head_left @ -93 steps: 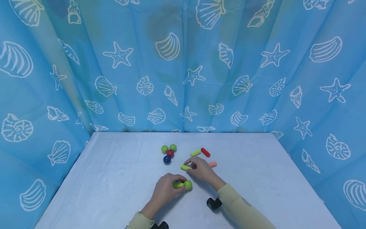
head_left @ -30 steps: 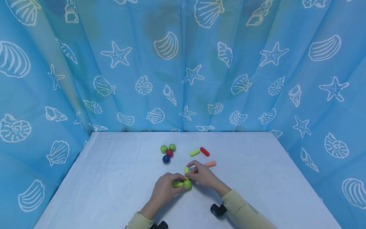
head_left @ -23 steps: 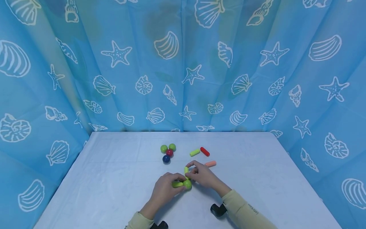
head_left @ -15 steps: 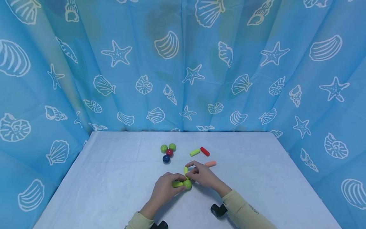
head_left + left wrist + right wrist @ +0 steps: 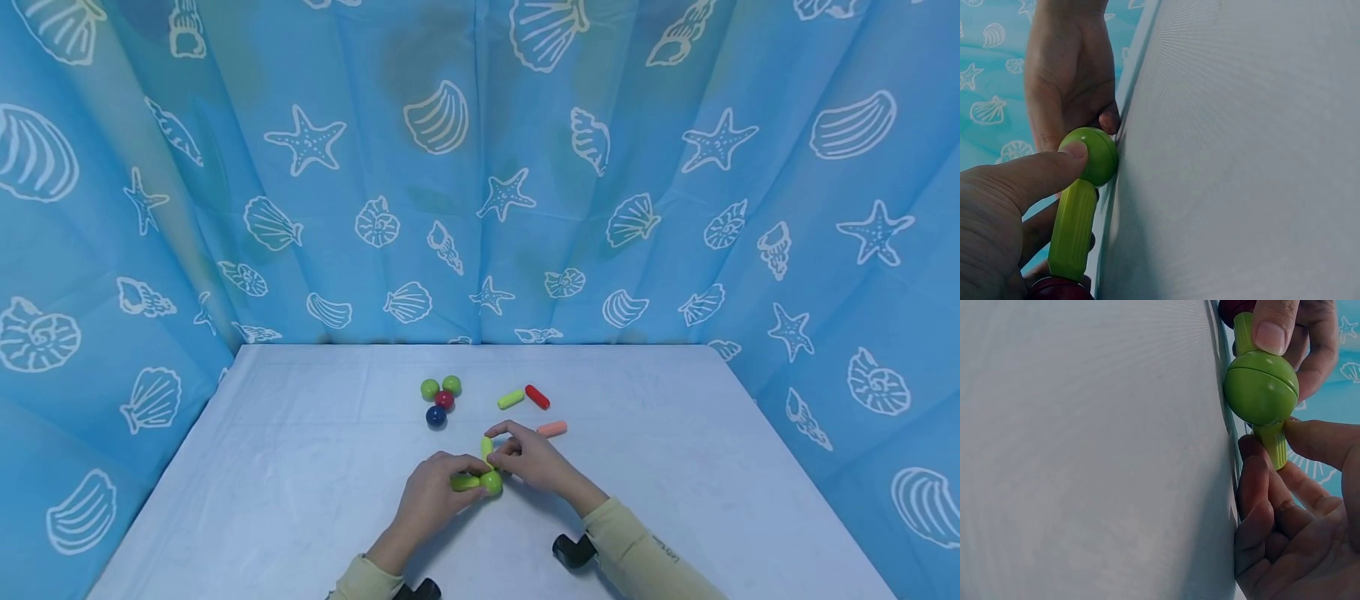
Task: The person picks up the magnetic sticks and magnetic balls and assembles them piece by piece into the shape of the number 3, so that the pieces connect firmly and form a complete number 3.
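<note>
My left hand [image 5: 435, 492] grips a joined toy piece, its thumb pressing on a glossy green ball [image 5: 1099, 156]. From that ball runs a ridged yellow-green rod [image 5: 1072, 231], with a dark red ball [image 5: 1057, 290] at the rod's other end, partly cut off in the left wrist view. My right hand [image 5: 532, 458] pinches a second yellow-green rod [image 5: 1272, 444] between thumb and fingers. One end of this rod meets the green ball, and in the head view it points away toward the curtain. The fingers hide part of both rods.
Behind the hands lie two green balls, a red ball [image 5: 445, 401] and a dark blue ball [image 5: 436, 417]. To their right are a loose yellow-green rod [image 5: 512, 399], a red rod [image 5: 537, 397] and a salmon rod [image 5: 552, 429]. A blue shell-print curtain [image 5: 480, 208] surrounds the white table [image 5: 300, 467].
My right hand has brought its rod to the green ball and turned it to point away. Lately the rod's far end has shifted slightly left. My left hand keeps its grip.
</note>
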The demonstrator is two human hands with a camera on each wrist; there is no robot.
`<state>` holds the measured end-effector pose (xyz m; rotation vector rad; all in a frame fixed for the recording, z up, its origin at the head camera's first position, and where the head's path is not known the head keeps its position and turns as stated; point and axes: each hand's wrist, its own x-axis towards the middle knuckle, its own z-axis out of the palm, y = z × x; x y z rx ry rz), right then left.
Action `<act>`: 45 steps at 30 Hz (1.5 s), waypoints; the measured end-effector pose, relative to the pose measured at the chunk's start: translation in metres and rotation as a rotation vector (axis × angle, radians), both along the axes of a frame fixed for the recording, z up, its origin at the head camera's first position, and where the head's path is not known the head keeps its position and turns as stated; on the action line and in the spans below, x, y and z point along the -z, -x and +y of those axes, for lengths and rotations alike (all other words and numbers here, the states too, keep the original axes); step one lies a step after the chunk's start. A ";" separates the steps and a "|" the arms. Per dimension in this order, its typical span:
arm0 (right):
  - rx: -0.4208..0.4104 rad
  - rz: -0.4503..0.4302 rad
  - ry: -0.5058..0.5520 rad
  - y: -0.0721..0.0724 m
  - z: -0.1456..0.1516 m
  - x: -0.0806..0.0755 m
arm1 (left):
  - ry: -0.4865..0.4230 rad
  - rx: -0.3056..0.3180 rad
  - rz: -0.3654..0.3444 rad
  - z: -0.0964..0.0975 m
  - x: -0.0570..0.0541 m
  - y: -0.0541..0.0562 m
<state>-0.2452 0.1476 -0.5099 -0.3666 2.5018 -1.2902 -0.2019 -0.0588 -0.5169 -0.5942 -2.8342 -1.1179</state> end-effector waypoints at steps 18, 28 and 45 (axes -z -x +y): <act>-0.009 0.020 0.016 0.001 0.001 0.002 | 0.017 -0.002 -0.009 0.000 0.003 0.002; -0.009 0.021 0.003 0.002 0.002 0.003 | 0.016 -0.012 -0.026 0.001 0.003 0.001; 0.026 0.028 -0.031 0.004 0.002 -0.002 | 0.007 -0.023 -0.046 0.002 0.000 0.000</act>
